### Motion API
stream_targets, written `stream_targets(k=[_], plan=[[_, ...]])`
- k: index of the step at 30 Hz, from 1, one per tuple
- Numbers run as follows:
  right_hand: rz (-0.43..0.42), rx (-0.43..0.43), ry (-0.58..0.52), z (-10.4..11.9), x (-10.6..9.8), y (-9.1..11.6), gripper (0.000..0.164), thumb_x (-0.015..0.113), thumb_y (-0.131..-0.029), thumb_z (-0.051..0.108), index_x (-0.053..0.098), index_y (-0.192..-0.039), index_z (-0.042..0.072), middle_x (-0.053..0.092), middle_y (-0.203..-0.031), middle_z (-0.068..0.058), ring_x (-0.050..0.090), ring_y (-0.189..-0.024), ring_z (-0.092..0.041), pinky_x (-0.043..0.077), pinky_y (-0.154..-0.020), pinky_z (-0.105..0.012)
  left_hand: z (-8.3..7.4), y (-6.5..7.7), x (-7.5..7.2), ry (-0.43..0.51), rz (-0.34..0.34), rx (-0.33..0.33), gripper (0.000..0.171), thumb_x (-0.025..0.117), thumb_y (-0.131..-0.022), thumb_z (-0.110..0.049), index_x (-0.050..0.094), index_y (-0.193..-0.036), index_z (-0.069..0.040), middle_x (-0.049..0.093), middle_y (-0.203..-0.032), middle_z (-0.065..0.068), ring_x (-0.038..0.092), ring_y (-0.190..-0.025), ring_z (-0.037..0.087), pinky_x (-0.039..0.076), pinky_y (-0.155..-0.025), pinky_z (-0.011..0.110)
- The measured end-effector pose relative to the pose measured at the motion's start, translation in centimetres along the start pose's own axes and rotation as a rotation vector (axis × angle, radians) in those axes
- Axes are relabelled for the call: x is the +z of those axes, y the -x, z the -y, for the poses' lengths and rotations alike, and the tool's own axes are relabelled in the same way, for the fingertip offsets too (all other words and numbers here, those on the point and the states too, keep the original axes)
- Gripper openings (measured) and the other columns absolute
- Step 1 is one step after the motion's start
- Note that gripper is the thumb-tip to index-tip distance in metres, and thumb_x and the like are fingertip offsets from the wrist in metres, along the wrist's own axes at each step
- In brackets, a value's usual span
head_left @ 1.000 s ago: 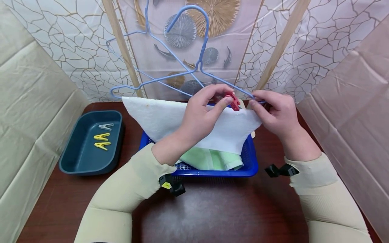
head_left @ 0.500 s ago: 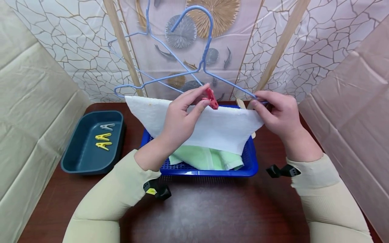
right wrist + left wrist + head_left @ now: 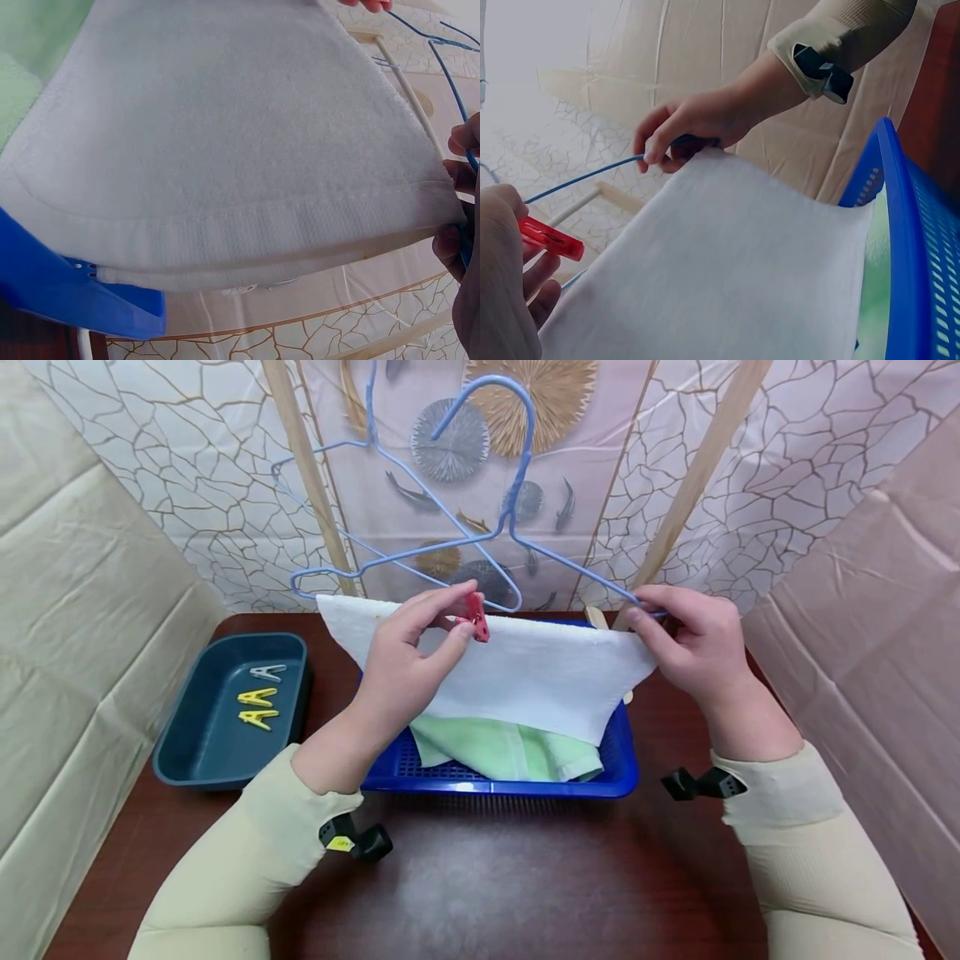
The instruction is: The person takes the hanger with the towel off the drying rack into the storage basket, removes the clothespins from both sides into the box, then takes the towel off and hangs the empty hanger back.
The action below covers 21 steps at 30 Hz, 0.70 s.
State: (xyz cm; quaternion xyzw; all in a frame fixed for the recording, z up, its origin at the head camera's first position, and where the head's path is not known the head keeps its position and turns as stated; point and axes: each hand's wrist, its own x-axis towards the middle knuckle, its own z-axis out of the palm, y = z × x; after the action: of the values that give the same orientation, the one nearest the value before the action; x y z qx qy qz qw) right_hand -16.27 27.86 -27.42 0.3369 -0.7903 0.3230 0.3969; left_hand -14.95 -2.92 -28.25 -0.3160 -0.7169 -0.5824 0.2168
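Patterned sheeting backs the surface. Left hand pinches a red clothespin at its two o'clock; right hand grips a blue hanger toward ten o'clock.

Head view: from above, facing forward and down over desk. Wrist views: close in, tilted, sharing white cloth and part of blue basket.

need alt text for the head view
The left hand pinches a red plastic clothespin near the top edge of a white terry towel on a blue wire hanger; the right hand grips the hanger's corner. A blue plastic basket stands below.
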Motion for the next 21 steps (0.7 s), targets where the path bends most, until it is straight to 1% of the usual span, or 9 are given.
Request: stream_targets(k=[2, 5, 7, 9, 12, 16, 18, 19, 21], plan=[[0.000, 0.001, 0.001, 0.0, 0.0, 0.0, 0.018, 0.068, -0.080, 0.013, 0.069, -0.087, -0.003, 0.062, -0.069, -0.009, 0.043, -0.058, 0.000, 0.036, -0.055, -0.010, 0.2, 0.3, -0.5, -0.015, 0.004, -0.010, 0.034, 0.062, -0.087, -0.012, 0.062, -0.121, -0.013, 0.065, -0.108, 0.000, 0.061, -0.093, 0.010, 0.050, -0.083, 0.029], [0.005, 0.001, 0.007, 0.0, 0.0, 0.0, 0.016, 0.069, -0.077, 0.009, 0.070, -0.088, -0.003, 0.063, -0.070, -0.010, 0.043, -0.059, 0.000, 0.036, -0.056, -0.010, 0.4, 0.8, -1.4, -0.071, 0.009, -0.041, 0.035, 0.064, -0.086, -0.013, 0.062, -0.121, -0.016, 0.064, -0.110, -0.003, 0.061, -0.092, 0.008, 0.048, -0.086, 0.029], [0.010, 0.000, 0.011, -0.1, 0.0, 0.0, 0.015, 0.070, -0.076, 0.006, 0.070, -0.089, -0.003, 0.064, -0.071, -0.010, 0.044, -0.059, -0.001, 0.037, -0.056, -0.009, 0.5, 1.1, -2.1, -0.102, 0.007, -0.051, 0.035, 0.065, -0.085, -0.013, 0.063, -0.120, -0.016, 0.064, -0.110, -0.003, 0.060, -0.092, 0.009, 0.048, -0.086, 0.030], [0.012, 0.000, 0.019, -0.1, -0.1, 0.0, 0.016, 0.070, -0.076, 0.008, 0.070, -0.089, -0.002, 0.064, -0.072, -0.010, 0.044, -0.059, -0.001, 0.037, -0.057, -0.009, 0.6, 1.5, -2.8, -0.141, 0.001, -0.061, 0.035, 0.066, -0.085, -0.013, 0.063, -0.120, -0.016, 0.064, -0.109, -0.003, 0.060, -0.093, 0.010, 0.048, -0.086, 0.030], [0.008, 0.004, 0.027, -0.2, -0.1, 0.1, 0.018, 0.068, -0.080, 0.014, 0.070, -0.089, -0.002, 0.064, -0.071, -0.009, 0.044, -0.059, 0.000, 0.037, -0.056, -0.010, 0.9, 2.0, -3.8, -0.190, -0.009, -0.065, 0.036, 0.067, -0.084, -0.014, 0.063, -0.120, -0.016, 0.064, -0.110, -0.003, 0.059, -0.095, 0.010, 0.048, -0.085, 0.029], [0.000, 0.009, 0.026, -0.3, -0.1, 0.2, 0.022, 0.067, -0.081, 0.018, 0.070, -0.089, -0.003, 0.063, -0.070, -0.010, 0.044, -0.059, 0.001, 0.037, -0.056, -0.011, 1.3, 2.9, -5.4, -0.303, -0.021, -0.100, 0.037, 0.067, -0.085, -0.021, 0.061, -0.122, -0.025, 0.062, -0.114, -0.009, 0.057, -0.097, 0.009, 0.050, -0.069, 0.024], [-0.002, 0.011, 0.020, -0.3, -0.1, 0.2, 0.023, 0.067, -0.082, 0.018, 0.070, -0.088, -0.003, 0.063, -0.070, -0.010, 0.044, -0.059, 0.001, 0.037, -0.055, -0.011, 1.5, 3.5, -6.2, -0.363, -0.026, -0.119, 0.038, 0.066, -0.085, -0.023, 0.060, -0.123, -0.028, 0.061, -0.116, -0.011, 0.056, -0.097, 0.008, 0.049, -0.065, 0.021], [-0.002, 0.011, 0.019, -0.3, -0.1, 0.2, 0.023, 0.066, -0.082, 0.019, 0.070, -0.088, -0.003, 0.063, -0.070, -0.010, 0.044, -0.059, 0.001, 0.037, -0.055, -0.011, 1.6, 3.7, -6.6, -0.385, -0.029, -0.120, 0.039, 0.066, -0.085, -0.023, 0.060, -0.123, -0.029, 0.060, -0.117, -0.011, 0.056, -0.098, 0.008, 0.050, -0.065, 0.022], [-0.002, 0.011, 0.019, -0.2, 0.0, 0.3, 0.023, 0.066, -0.082, 0.019, 0.070, -0.088, -0.003, 0.062, -0.069, -0.009, 0.043, -0.059, 0.001, 0.037, -0.055, -0.011, 1.9, 4.2, -7.5, -0.424, -0.030, -0.116, 0.040, 0.067, -0.085, -0.022, 0.060, -0.123, -0.028, 0.060, -0.119, -0.010, 0.055, -0.102, 0.009, 0.051, -0.076, 0.025]])
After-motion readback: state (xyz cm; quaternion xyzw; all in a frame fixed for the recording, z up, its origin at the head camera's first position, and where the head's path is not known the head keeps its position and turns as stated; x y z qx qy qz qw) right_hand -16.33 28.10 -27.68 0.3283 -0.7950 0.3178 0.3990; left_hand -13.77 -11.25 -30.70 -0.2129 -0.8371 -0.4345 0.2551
